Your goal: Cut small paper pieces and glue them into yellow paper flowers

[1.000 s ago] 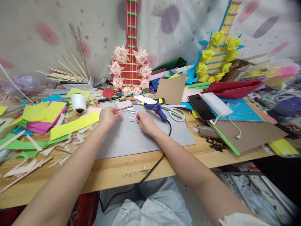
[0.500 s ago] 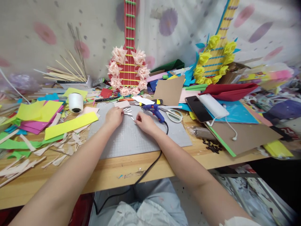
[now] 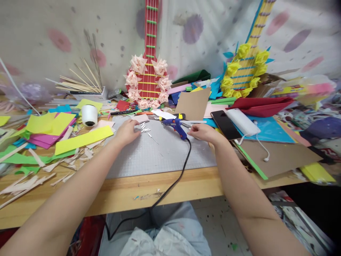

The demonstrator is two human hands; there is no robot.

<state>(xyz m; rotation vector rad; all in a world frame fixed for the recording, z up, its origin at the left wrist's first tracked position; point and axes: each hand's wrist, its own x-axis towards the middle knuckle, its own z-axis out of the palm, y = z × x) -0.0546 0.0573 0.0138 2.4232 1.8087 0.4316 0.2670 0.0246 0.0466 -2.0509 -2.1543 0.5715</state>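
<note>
Fingers of the left hand are resting half-curved and close together over the far left part of a grey, gridded cutting mat; whether they are pinching anything I cannot tell, since their undersides are hidden. Fingers of the right hand are bunching together well to the right, and their grip is likewise hidden

As for progress, several short, thin white pieces are lying loose and separate, so sorting or dividing them seems done at least in part; none is showing as joined to anything, so any fixing appears to be left

That small cluster is lying just right of the left fingertips, with one more white piece, apparently trailing a fine thread or wire, lying a little nearer and further right. The right fingers are staying well apart from all of them

Further right, a blue plastic glue gun is lying between the hands, its black cord running nearer across a pale wooden table. Metal-bladed scissors are lying just beyond it, partly covered by the right hand

On the far side, a red paper guitar with pale pink folded flowers is standing upright, and a yellow one with yellow flowers is leaning at the far right
</note>
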